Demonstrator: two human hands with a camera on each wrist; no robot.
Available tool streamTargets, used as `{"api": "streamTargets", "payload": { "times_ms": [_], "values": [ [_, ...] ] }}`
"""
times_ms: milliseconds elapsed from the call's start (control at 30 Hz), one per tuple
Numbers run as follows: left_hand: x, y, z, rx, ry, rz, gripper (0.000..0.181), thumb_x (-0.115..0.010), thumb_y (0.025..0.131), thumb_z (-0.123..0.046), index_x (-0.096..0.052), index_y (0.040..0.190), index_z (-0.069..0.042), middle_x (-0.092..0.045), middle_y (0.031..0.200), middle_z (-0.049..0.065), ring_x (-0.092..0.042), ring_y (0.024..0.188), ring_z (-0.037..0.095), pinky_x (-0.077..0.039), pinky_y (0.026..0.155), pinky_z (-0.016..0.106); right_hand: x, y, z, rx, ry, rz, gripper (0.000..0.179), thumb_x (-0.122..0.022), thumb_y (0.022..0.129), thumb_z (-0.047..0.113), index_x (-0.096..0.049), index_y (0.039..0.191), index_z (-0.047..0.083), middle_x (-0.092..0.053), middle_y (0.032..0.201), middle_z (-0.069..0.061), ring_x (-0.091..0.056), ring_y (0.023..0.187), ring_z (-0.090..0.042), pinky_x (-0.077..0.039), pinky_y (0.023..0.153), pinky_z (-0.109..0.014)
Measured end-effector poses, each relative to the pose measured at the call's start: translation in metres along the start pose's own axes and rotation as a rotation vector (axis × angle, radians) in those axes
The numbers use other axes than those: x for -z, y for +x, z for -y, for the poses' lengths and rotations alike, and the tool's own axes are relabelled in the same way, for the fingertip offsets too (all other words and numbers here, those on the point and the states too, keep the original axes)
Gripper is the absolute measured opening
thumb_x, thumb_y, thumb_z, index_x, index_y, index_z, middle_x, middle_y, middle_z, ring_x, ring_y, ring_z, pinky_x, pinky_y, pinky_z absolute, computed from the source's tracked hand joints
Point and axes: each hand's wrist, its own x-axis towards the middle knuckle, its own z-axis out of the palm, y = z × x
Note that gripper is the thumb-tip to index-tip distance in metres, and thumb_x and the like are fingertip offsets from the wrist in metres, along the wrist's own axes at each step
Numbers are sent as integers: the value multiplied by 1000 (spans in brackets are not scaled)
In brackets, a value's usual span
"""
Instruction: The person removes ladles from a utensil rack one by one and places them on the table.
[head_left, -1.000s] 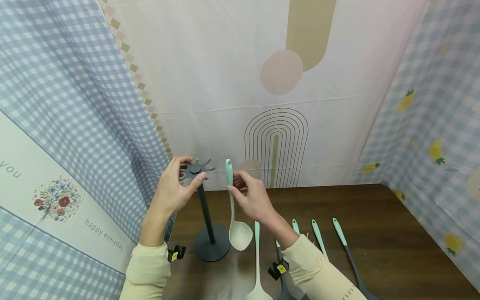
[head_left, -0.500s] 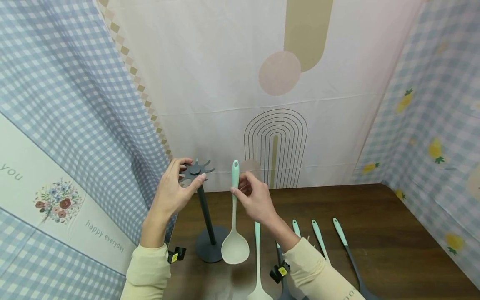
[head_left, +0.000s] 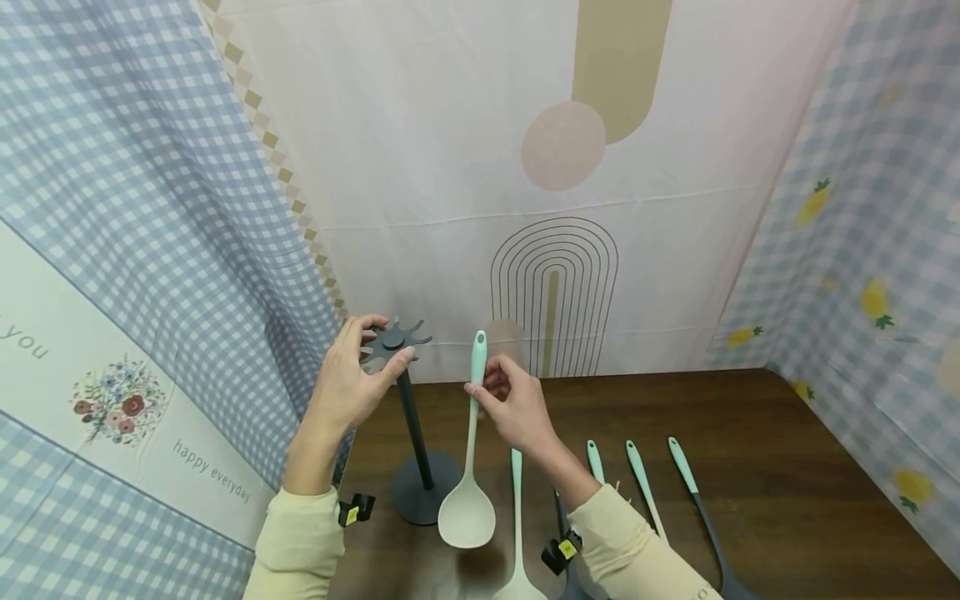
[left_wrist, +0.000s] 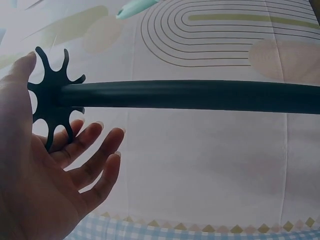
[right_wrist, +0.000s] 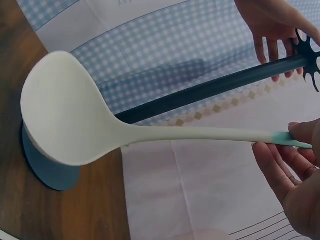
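Note:
Near the wall cloth my right hand (head_left: 517, 408) pinches a cream ladle (head_left: 467, 515) by its mint-green handle. The ladle hangs upright in the air, bowl down, beside a dark grey utensil stand (head_left: 416, 429) and apart from it. In the right wrist view the ladle's bowl (right_wrist: 65, 110) hides part of the stand's round base (right_wrist: 50, 167). My left hand (head_left: 348, 379) grips the stand's top ring of curved hooks (left_wrist: 52, 95), thumb on one side and fingertips on the other. No utensil hangs on the hooks I can see.
On the brown wooden table (head_left: 810, 467), several mint-handled utensils lie to the right: a cream one (head_left: 517, 533), a dark one partly behind my right sleeve (head_left: 630, 533), and a dark one (head_left: 708, 525) farthest right. Patterned cloths (head_left: 420, 167) stand behind and at both sides.
My right hand has moved the ladle slightly right and lower, away from the stand, and its bowl has turned more toward me. My left hand stays on the hook ring.

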Motion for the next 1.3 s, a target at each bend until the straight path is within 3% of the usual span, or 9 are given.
{"api": "streamTargets", "payload": {
  "times_ms": [267, 500, 633, 733, 1000, 1167, 1300],
  "values": [
    [0, 0, -2, 2, 10, -5, 62, -71, 99, -50, -52, 143, -11, -56, 140, 9, -57, 130, 35, -50, 101, 55, -2, -2, -15, -67, 59, -5, 16, -78, 98, 10, -65, 107, 6, -71, 87, -10, -72, 74, -38, -62, 60, -35],
    [1, -2, -3, 26, 14, -5, 62, -70, 99, -52, -52, 144, -13, -55, 141, 8, -57, 130, 36, -51, 100, 55, -5, -4, -38, -153, 70, -13, 19, -78, 97, 7, -64, 107, 0, -70, 88, -16, -72, 70, -35, -60, 57, -30],
    [0, -2, -3, 24, 8, -4, 62, -70, 99, -52, -52, 144, -13, -55, 141, 8, -57, 129, 36, -51, 100, 55, -7, -6, -52, -201, 86, -39, 21, -79, 95, 6, -64, 107, -2, -69, 88, -20, -72, 71, -44, -59, 55, -30],
    [0, -1, -3, 22, 6, -5, 62, -69, 100, -52, -52, 144, -12, -55, 141, 8, -57, 129, 35, -51, 101, 54, -8, -6, -61, -232, 89, -47, 21, -80, 95, 7, -64, 106, -2, -69, 87, -18, -72, 70, -43, -59, 54, -31],
    [-1, 0, -4, 30, 37, -19, 60, -67, 99, -56, -54, 142, -15, -57, 139, 5, -58, 129, 33, -52, 98, 55, -12, -8, -91, -288, 63, -30, 21, -80, 96, 10, -64, 105, 0, -68, 82, -9, -71, 62, -24, -62, 58, -37],
    [-2, 0, -2, 11, 63, -46, 58, -67, 99, -55, -57, 140, -15, -59, 138, 4, -61, 126, 31, -54, 94, 55, -16, -10, -102, -312, 64, -19, 20, -79, 97, 10, -63, 106, 1, -68, 82, -8, -72, 65, -27, -62, 58, -38],
    [-2, -2, -2, -12, 107, -90, 56, -67, 99, -54, -60, 139, -15, -62, 135, 3, -64, 120, 29, -57, 86, 52, -19, -12, -109, -340, 69, -15, 19, -79, 97, 8, -62, 104, 2, -68, 81, -8, -73, 70, -40, -62, 58, -37]
  ]
}}
